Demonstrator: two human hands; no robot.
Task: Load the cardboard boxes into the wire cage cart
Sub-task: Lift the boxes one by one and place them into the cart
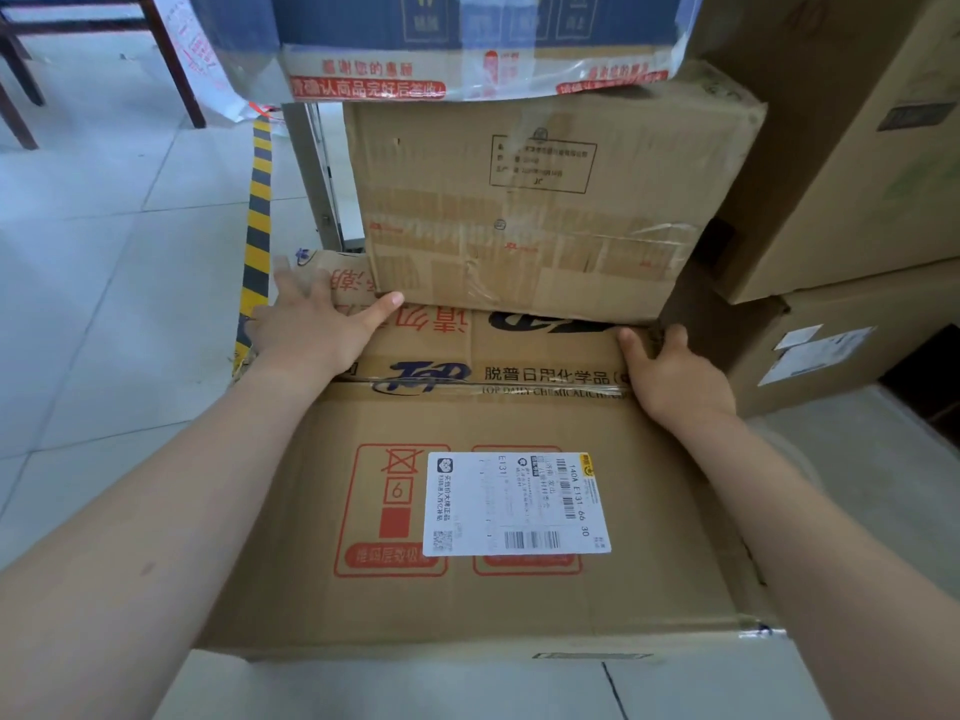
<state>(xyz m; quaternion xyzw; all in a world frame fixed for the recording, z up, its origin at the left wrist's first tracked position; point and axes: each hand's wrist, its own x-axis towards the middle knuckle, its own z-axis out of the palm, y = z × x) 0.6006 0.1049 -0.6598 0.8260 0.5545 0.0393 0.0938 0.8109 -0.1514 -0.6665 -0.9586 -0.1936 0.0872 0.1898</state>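
Two hands: both on the far edge of the Top box [493, 605], well apart.
Left hand [311, 327]: fingers spread flat, pressing its far-left corner.
Right hand [675, 376]: fingers curled over its far-right corner, gripping.
Top box print: blue "Top" logo, "TOP DAILY CHEMICAL", red stacking "6".
White label [514, 504]: on its top face, reading "140A E131 66 30".
Taped box [519, 215]: just beyond its far edge, stamp unreadable.

The brown cardboard box [467, 511] nearest me lay flat, with red handling marks and a white shipping label facing up. Just beyond it stood a scuffed taped box [519, 210], raised higher.
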